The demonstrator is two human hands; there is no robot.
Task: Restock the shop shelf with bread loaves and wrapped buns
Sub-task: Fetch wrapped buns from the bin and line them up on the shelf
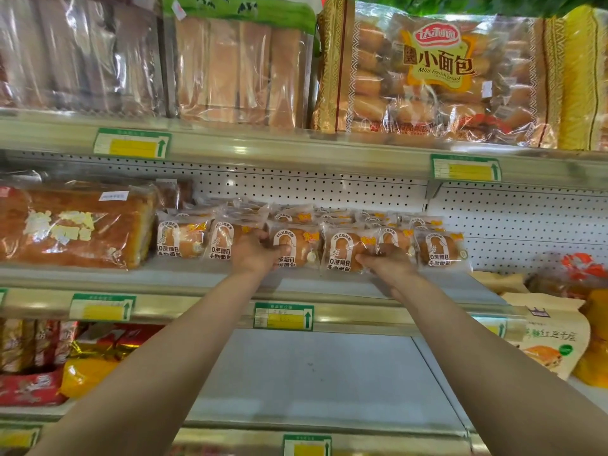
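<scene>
Mid shelf [184, 278]: L hand [255, 253] grips wrapped bun [294, 246]; R hand [386, 263] grips adjacent bun [343, 250].

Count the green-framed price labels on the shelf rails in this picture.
6 visible: top rail left and right; middle rail left, centre, one partly hidden behind the right arm; bottom rail. Others may be cropped.
</scene>
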